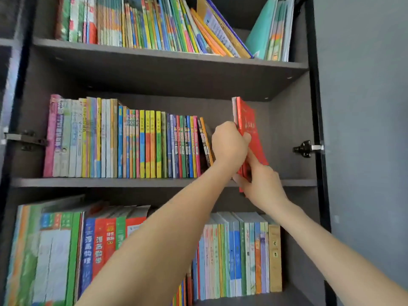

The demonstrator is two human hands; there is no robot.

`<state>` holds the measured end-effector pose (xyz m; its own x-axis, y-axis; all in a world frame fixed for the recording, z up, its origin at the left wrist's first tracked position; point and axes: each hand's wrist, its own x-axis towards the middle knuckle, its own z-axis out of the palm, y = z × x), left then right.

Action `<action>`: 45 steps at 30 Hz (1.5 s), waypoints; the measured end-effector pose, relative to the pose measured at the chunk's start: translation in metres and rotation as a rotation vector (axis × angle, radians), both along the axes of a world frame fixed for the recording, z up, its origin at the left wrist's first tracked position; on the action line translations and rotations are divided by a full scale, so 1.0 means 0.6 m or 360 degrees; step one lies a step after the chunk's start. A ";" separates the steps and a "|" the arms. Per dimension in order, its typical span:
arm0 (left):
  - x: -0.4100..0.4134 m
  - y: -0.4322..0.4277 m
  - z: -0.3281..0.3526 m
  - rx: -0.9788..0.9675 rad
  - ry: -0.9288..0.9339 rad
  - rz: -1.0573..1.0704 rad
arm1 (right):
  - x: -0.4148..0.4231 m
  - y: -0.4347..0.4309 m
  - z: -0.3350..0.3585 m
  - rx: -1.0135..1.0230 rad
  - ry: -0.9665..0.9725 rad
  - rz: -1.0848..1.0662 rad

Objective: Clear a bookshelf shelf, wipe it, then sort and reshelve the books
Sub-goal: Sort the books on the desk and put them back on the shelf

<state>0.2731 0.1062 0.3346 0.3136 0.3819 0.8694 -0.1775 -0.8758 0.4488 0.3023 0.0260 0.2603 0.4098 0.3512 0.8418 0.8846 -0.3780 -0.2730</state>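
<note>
Middle shelf [110,182], as I see it, left to right.
- Row of upright books [123,142]: fills the left half, and the last few books [206,142] lean against the row.
- My left hand [228,144]: fingers curled round the near edge of the red books [248,122], thumb on the cover.
- Red books: thin, tilted, just right of the row, with the lower end past the shelf's front lip.
- My right hand [262,186]: grips their lower end.
- Door hinge [305,149]: far right.

At twelve o'clock the top-row books [154,23] are cut off; the left forearm [165,239] hides part of the bottom row [238,257] — spine lettering blurs unreadably. The right hand [262,186] covers the red books [249,129] at their lower corner.
</note>
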 end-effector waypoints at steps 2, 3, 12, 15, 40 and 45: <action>0.045 0.037 0.025 -0.0016 0.0008 -0.0029 | 0.043 0.041 0.023 -0.0038 -0.0042 -0.0118; 0.064 0.050 0.038 -0.0021 0.0002 -0.0035 | 0.060 0.058 0.036 -0.0038 -0.0067 -0.0174; 0.168 0.126 0.101 0.0062 0.0120 0.0230 | 0.179 0.176 0.109 -0.0018 0.0227 0.0005; 0.203 0.153 0.076 0.0127 0.0306 0.0411 | 0.221 0.222 0.102 -0.0178 0.0456 0.0091; 0.127 0.247 0.011 0.0177 0.0668 0.0579 | 0.277 0.229 0.107 -0.0388 0.0538 0.0818; 0.049 0.228 0.006 0.0122 0.0640 0.0642 | 0.209 0.177 0.101 0.0130 0.0057 0.0230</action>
